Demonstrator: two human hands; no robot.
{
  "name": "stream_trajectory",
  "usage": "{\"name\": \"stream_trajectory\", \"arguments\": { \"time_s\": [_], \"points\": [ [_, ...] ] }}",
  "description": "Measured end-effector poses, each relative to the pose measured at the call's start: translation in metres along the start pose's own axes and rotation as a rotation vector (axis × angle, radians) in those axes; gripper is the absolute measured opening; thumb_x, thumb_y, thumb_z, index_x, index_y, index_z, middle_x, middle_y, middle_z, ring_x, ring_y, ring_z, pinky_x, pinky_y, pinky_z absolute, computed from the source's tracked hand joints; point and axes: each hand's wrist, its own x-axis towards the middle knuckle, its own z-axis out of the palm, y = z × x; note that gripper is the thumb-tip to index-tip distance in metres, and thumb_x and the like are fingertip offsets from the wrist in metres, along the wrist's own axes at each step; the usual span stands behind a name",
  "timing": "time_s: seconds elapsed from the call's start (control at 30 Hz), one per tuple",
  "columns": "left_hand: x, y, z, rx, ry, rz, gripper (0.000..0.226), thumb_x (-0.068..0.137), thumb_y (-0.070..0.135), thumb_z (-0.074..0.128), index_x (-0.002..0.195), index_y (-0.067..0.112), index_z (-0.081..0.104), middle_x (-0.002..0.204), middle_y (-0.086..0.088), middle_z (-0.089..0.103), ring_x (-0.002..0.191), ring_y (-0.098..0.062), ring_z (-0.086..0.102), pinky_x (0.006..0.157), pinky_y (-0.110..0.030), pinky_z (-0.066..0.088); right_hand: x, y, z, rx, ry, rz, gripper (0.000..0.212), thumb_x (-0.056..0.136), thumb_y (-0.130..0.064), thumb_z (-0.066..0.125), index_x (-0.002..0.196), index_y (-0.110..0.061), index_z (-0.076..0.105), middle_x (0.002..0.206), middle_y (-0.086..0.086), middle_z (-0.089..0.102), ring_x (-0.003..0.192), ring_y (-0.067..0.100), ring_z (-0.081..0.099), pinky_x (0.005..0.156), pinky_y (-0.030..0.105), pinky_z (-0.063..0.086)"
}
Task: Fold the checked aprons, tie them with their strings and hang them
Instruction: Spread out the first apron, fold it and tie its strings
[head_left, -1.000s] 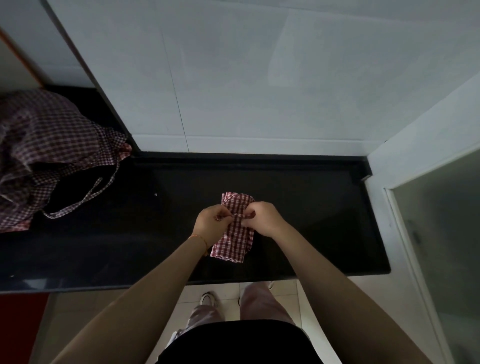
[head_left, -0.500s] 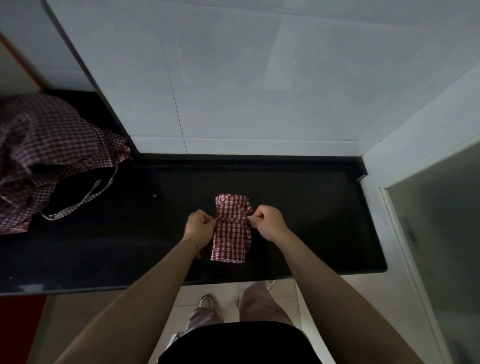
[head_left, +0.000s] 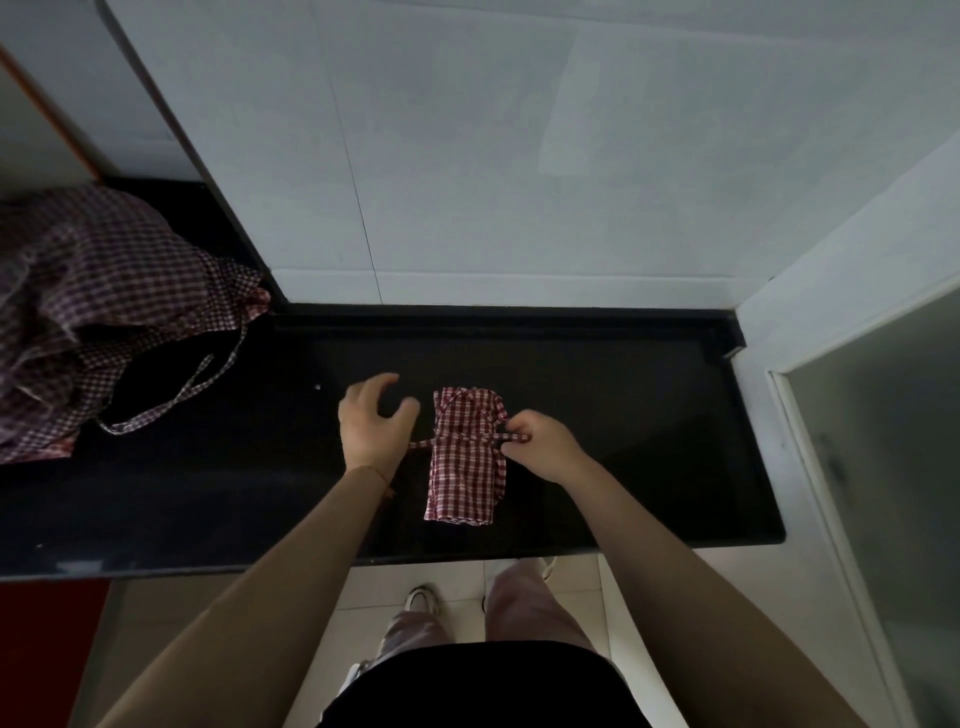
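Two red-and-white checked aprons: one folded checked bundle (head_left: 466, 457) mid black stone counter (head_left: 623, 415), one loose crumpled checked heap (head_left: 104, 312) far left of it. Half a second back, both hands pinched string ends; now left hand (head_left: 371, 431) let go, fingers spread, hovering just left of bundle. Right hand (head_left: 540, 449) pinching thin checked string (head_left: 470, 441) at right edge. Long axis running front edge to wall.

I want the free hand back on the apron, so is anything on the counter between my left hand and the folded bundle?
Nothing visible: only bare black counter separates the left hand from the folded apron.
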Motion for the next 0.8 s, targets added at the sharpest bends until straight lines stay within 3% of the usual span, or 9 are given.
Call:
{"name": "stream_trajectory", "arguments": {
  "time_s": [0.07, 0.13, 0.2, 0.3, 0.43, 0.5, 0.6, 0.7, 0.8],
  "points": [
    [-0.005, 0.01, 0.003, -0.046, 0.182, 0.053, 0.028, 0.089, 0.025, 0.06, 0.116, 0.021, 0.067, 0.124, 0.004, 0.051, 0.119, -0.013, 0.042, 0.102, -0.034, 0.04, 0.002, -0.005, 0.01, -0.085, 0.035, -0.044, 0.028, 0.091, -0.031, 0.066, 0.118, -0.024, 0.06, 0.124, -0.003, 0.055, 0.112, 0.013, 0.053, 0.098, 0.037, 0.046],
    [-0.005, 0.013, 0.004, 0.094, 0.199, 0.181, 0.027, 0.089, 0.023, 0.06, 0.114, 0.019, 0.069, 0.122, 0.001, 0.055, 0.116, -0.013, 0.046, 0.102, -0.04, 0.043, 0.004, -0.009, 0.015, -0.207, 0.07, -0.066, 0.024, 0.09, -0.039, 0.065, 0.111, -0.027, 0.059, 0.123, -0.004, 0.052, 0.117, 0.015, 0.049, 0.105, 0.044, 0.039],
    [-0.004, 0.014, 0.007, 0.222, -0.037, 0.223, 0.03, 0.091, 0.022, 0.061, 0.12, 0.017, 0.063, 0.116, 0.0, 0.059, 0.103, -0.01, 0.054, 0.089, -0.033, 0.049, 0.004, -0.014, 0.017, -0.27, 0.097, -0.086, 0.02, 0.091, -0.042, 0.062, 0.105, -0.027, 0.058, 0.113, -0.005, 0.055, 0.11, 0.015, 0.051, 0.102, 0.044, 0.038],
    [-0.012, 0.018, 0.016, 0.212, -0.446, -0.048, 0.038, 0.093, 0.03, 0.061, 0.127, 0.022, 0.046, 0.099, 0.007, 0.058, 0.084, -0.006, 0.057, 0.067, -0.021, 0.046, 0.002, -0.021, 0.022, -0.238, 0.121, -0.116, 0.014, 0.095, -0.036, 0.06, 0.101, -0.024, 0.058, 0.1, -0.004, 0.059, 0.096, 0.013, 0.057, 0.096, 0.04, 0.046],
    [-0.014, 0.016, 0.023, 0.248, -0.457, -0.195, 0.027, 0.097, 0.032, 0.056, 0.114, 0.016, 0.043, 0.091, -0.001, 0.061, 0.08, -0.015, 0.063, 0.068, -0.032, 0.055, 0.001, -0.026, 0.028, -0.169, 0.178, -0.079, 0.006, 0.099, -0.023, 0.055, 0.104, -0.021, 0.057, 0.101, -0.001, 0.062, 0.091, 0.012, 0.061, 0.084, 0.03, 0.053],
    [-0.013, 0.02, 0.024, 0.295, -0.489, -0.242, 0.023, 0.099, 0.034, 0.052, 0.109, 0.014, 0.046, 0.09, -0.002, 0.06, 0.076, -0.013, 0.059, 0.06, -0.028, 0.048, 0.0, -0.027, 0.03, -0.157, 0.173, -0.052, 0.016, 0.1, -0.019, 0.053, 0.115, -0.017, 0.054, 0.105, 0.002, 0.062, 0.09, 0.013, 0.061, 0.077, 0.028, 0.052],
    [-0.013, 0.022, 0.025, 0.354, -0.576, -0.243, 0.026, 0.1, 0.038, 0.049, 0.089, 0.015, 0.054, 0.082, -0.001, 0.058, 0.07, -0.011, 0.053, 0.061, -0.026, 0.042, 0.001, -0.027, 0.035, -0.151, 0.171, -0.005, 0.028, 0.1, -0.022, 0.053, 0.127, -0.015, 0.05, 0.103, 0.001, 0.062, 0.087, 0.012, 0.062, 0.073, 0.027, 0.051],
    [-0.013, 0.017, 0.028, 0.328, -0.6, -0.21, 0.03, 0.098, 0.035, 0.053, 0.075, 0.017, 0.058, 0.074, -0.001, 0.057, 0.064, -0.012, 0.051, 0.062, -0.027, 0.044, 0.0, -0.028, 0.038, -0.141, 0.22, 0.002, 0.019, 0.098, -0.029, 0.056, 0.115, -0.019, 0.057, 0.098, -0.002, 0.062, 0.087, 0.011, 0.061, 0.08, 0.03, 0.053],
    [-0.017, 0.009, 0.027, 0.229, -0.555, -0.188, 0.029, 0.097, 0.03, 0.056, 0.074, 0.015, 0.061, 0.072, -0.001, 0.057, 0.063, -0.012, 0.05, 0.062, -0.028, 0.045, -0.003, -0.024, 0.037, -0.044, 0.291, 0.019, 0.005, 0.096, -0.027, 0.059, 0.094, -0.024, 0.055, 0.089, -0.006, 0.059, 0.078, 0.008, 0.058, 0.074, 0.028, 0.052]
  ]
}}
